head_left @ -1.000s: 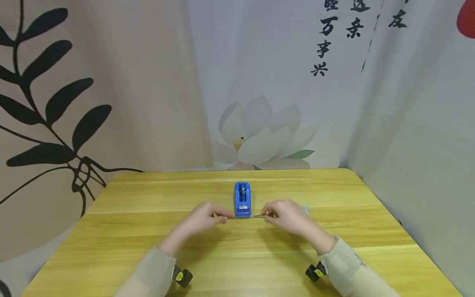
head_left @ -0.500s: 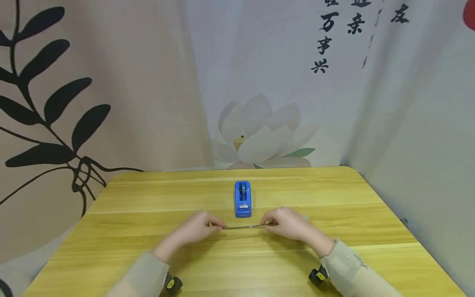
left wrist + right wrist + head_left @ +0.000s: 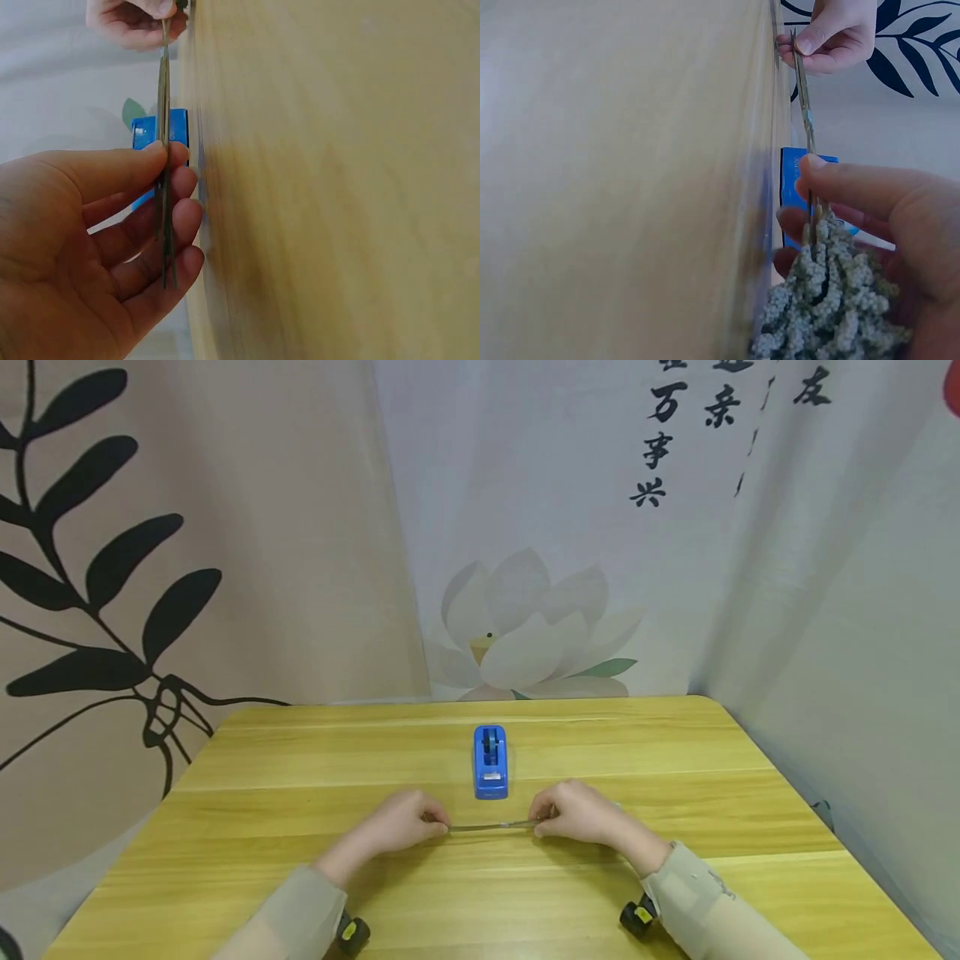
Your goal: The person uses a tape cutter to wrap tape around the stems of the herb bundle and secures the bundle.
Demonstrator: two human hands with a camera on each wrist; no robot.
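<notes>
A small bunch of dried flowers [image 3: 831, 304] with pale grey-green heads is held level between both hands, its thin stems [image 3: 487, 827] running crosswise over the table. My left hand [image 3: 408, 821] pinches the stems near their cut ends between thumb and fingers. Just below the flower heads, my right hand [image 3: 573, 810] pinches the other end; it hides most of the heads in the head view. A shiny strip of clear tape [image 3: 808, 118] shows around the stems between the hands. Beyond the bunch stands a blue tape dispenser [image 3: 491, 764], apart from both hands.
The wooden table [image 3: 300, 752] reaches back to a printed curtain [image 3: 315, 527] with a lotus, leaves and writing. Another curtain [image 3: 847, 635] hangs along the right side. Dark wrist cameras [image 3: 637, 917] sit under both cuffs.
Both hands have drawn the bunch back from the dispenser's front edge toward the person. The left hand has also shifted a little left. The dispenser has stayed in place.
</notes>
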